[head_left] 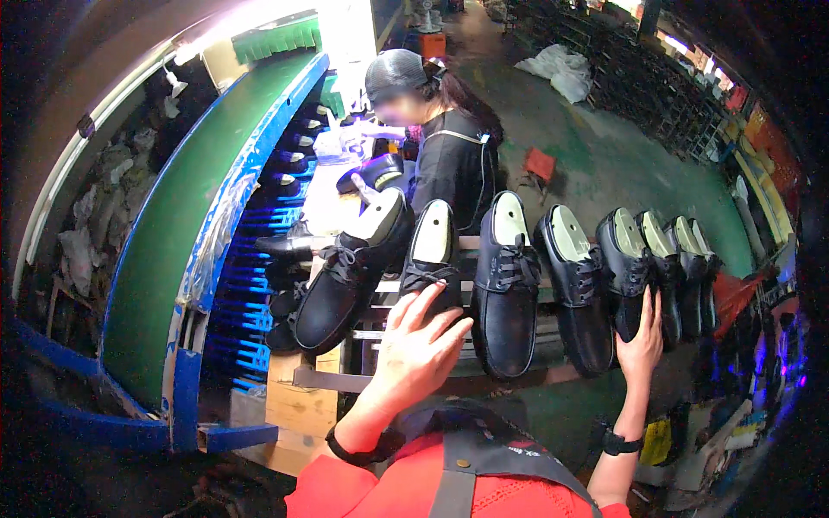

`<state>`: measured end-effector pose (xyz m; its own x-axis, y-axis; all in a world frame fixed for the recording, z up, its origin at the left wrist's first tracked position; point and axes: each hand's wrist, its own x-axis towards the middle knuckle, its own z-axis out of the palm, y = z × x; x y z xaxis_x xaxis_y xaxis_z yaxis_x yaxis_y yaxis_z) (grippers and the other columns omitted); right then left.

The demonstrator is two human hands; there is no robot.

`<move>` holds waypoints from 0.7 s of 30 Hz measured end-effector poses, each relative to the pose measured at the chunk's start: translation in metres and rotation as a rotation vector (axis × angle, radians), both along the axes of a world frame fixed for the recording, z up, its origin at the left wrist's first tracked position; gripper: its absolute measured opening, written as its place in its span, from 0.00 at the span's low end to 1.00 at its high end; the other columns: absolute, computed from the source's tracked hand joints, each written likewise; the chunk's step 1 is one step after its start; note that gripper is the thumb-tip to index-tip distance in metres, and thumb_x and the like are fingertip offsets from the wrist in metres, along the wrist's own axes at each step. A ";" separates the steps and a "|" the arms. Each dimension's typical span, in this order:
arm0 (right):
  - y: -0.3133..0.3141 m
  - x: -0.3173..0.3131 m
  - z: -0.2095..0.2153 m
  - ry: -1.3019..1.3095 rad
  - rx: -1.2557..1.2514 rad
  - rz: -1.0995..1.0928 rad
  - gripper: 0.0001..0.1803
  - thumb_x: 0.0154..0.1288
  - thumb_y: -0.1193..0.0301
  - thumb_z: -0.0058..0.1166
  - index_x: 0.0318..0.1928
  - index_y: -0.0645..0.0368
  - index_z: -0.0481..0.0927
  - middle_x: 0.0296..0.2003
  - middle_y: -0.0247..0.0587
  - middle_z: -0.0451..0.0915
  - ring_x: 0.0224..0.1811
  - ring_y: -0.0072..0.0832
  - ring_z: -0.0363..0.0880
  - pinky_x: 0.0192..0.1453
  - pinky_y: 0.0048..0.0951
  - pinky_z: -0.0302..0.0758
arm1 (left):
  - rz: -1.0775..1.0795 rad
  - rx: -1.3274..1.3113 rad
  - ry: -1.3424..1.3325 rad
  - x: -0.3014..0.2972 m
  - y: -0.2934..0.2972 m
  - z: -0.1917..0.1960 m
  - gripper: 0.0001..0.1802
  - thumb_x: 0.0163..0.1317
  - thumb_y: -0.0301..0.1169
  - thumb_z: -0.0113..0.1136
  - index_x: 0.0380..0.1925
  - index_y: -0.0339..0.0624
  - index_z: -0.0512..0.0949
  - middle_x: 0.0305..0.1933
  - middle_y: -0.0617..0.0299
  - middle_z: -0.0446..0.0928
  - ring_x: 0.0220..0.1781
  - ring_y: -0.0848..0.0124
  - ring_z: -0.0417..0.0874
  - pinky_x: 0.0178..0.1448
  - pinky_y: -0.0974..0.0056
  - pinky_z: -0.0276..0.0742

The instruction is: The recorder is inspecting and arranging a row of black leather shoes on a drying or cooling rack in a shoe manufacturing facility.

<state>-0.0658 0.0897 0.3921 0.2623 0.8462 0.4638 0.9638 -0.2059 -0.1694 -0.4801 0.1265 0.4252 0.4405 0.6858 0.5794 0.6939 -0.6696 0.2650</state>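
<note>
A row of black lace-up shoes with pale insides stands on a metal rack in front of me. My left hand (421, 341) lies over the toe of the second black shoe (434, 233) from the left, fingers spread, fingertips by its laces. To its left a tilted black shoe (332, 298) has its heel end at another person's hand. Farther right, my right hand (641, 337) is closed around the toe of a black shoe (625, 250), with fingers along its side. Between my hands stand two black shoes, one (507, 315) nearer the left hand, the other (577, 298) nearer the right.
Beyond the rack, a person (458, 164) in dark clothes and a head covering holds another dark shoe (380, 173). A green conveyor belt (207, 164) with blue edges runs on the left. A red stool (540, 164) stands on the floor behind.
</note>
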 end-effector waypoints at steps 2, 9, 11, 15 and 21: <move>0.000 0.000 0.000 0.000 0.012 0.014 0.64 0.47 0.74 0.80 0.83 0.43 0.56 0.82 0.48 0.58 0.78 0.56 0.66 0.76 0.49 0.71 | -0.002 0.000 0.001 0.000 0.000 -0.001 0.16 0.63 0.32 0.70 0.52 0.53 0.86 0.57 0.64 0.85 0.76 0.50 0.73 0.75 0.41 0.64; 0.001 -0.002 0.000 0.006 0.019 0.011 0.65 0.47 0.74 0.80 0.84 0.42 0.55 0.82 0.48 0.57 0.78 0.55 0.66 0.75 0.50 0.72 | -0.002 -0.005 0.002 -0.001 0.001 -0.002 0.17 0.63 0.33 0.70 0.52 0.53 0.86 0.58 0.64 0.85 0.76 0.50 0.73 0.75 0.41 0.64; -0.001 -0.003 0.001 0.018 -0.005 -0.006 0.62 0.50 0.75 0.77 0.84 0.44 0.56 0.81 0.48 0.59 0.79 0.55 0.65 0.76 0.49 0.71 | -0.005 -0.003 -0.004 -0.001 0.001 -0.001 0.17 0.62 0.32 0.70 0.52 0.51 0.86 0.58 0.63 0.85 0.76 0.51 0.73 0.76 0.42 0.64; 0.000 -0.003 0.003 0.018 -0.011 -0.018 0.60 0.52 0.75 0.76 0.83 0.45 0.56 0.81 0.47 0.59 0.79 0.54 0.64 0.76 0.49 0.70 | -0.009 0.009 -0.027 0.000 0.000 0.003 0.17 0.60 0.30 0.70 0.51 0.48 0.87 0.57 0.60 0.84 0.75 0.52 0.74 0.77 0.44 0.64; 0.000 -0.004 0.002 0.000 0.004 -0.006 0.65 0.45 0.76 0.80 0.83 0.43 0.56 0.82 0.50 0.58 0.79 0.56 0.64 0.77 0.48 0.70 | -0.002 0.005 -0.018 0.000 0.000 0.003 0.16 0.60 0.30 0.70 0.50 0.48 0.86 0.57 0.61 0.84 0.75 0.53 0.73 0.77 0.44 0.65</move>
